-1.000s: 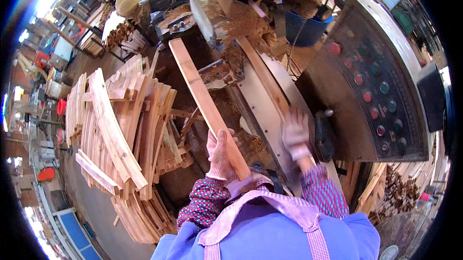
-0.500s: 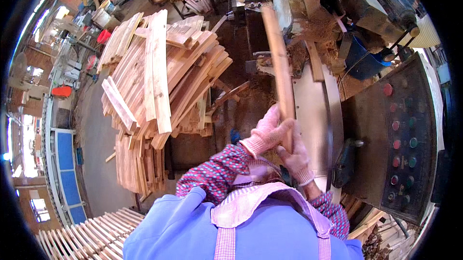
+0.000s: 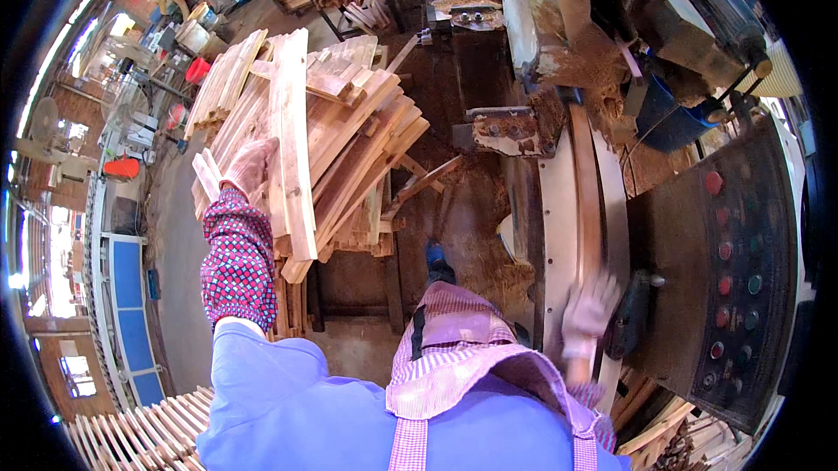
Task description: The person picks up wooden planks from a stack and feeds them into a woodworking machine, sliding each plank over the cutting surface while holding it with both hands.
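Daylight glares in at the left, where the windows (image 3: 58,248) burn out to white. The stacked boards (image 3: 294,139) and blue shirt (image 3: 332,401) look bright, while the floor (image 3: 476,218) right of the boards lies in brown shadow. The control panel (image 3: 676,296) at the right is dim (its buttons (image 3: 725,251) mere spots of colour). The right grip (image 3: 590,312) is blurred; fisheye distortion bends the edges, and black fills the corners.

left hand (image 3: 253,162) → board stack (image 3: 349,144) | wood strip (image 3: 587,200) → machine bed (image 3: 557,235)
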A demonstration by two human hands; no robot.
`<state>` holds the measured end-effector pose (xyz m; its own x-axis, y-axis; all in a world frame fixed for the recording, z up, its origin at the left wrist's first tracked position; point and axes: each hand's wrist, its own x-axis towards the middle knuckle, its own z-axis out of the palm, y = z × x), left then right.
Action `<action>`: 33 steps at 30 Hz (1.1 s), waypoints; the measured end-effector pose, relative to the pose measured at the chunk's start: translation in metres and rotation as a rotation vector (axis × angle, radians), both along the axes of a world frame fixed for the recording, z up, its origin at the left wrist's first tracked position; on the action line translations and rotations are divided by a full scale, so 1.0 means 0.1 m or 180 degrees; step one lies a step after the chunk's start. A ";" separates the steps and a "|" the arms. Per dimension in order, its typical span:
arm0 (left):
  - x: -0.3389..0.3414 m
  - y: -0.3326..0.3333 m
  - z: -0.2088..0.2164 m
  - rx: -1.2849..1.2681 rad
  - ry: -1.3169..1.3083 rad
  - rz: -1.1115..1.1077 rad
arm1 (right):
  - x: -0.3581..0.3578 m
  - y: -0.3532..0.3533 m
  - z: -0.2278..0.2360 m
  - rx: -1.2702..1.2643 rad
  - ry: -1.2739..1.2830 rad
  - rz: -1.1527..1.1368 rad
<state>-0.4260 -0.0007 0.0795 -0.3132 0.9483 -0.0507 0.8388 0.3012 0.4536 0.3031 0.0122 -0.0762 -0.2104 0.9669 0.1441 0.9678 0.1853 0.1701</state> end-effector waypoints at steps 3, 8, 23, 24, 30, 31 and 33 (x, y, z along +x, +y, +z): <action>0.66 0.22 0.21 0.0093 -0.3775 0.2129 | -0.23 1.24 -0.13 0.0437 -0.0062 0.0101; 0.68 -0.34 0.35 0.0618 -0.3229 0.2589 | -0.68 2.02 0.04 0.0220 0.0469 0.0400; 4.14 0.01 -0.30 0.1968 -0.4608 0.1275 | -1.47 -0.39 1.32 -0.1866 0.4084 0.1819; 4.32 0.11 -0.37 0.1890 -0.4351 0.1160 | -1.26 -0.49 1.21 -0.1685 0.3947 0.1469; 4.54 0.26 -0.62 0.1026 -0.4830 0.0890 | 0.06 -1.25 1.09 -0.2038 0.2452 -0.0649; 4.55 0.26 -0.62 0.0920 -0.4885 0.0881 | 0.22 -1.34 0.92 -0.1618 0.1947 -0.0490; 4.55 0.24 -0.68 0.0706 -0.4863 0.0825 | 0.42 -1.44 0.40 -0.0783 0.0910 -0.0197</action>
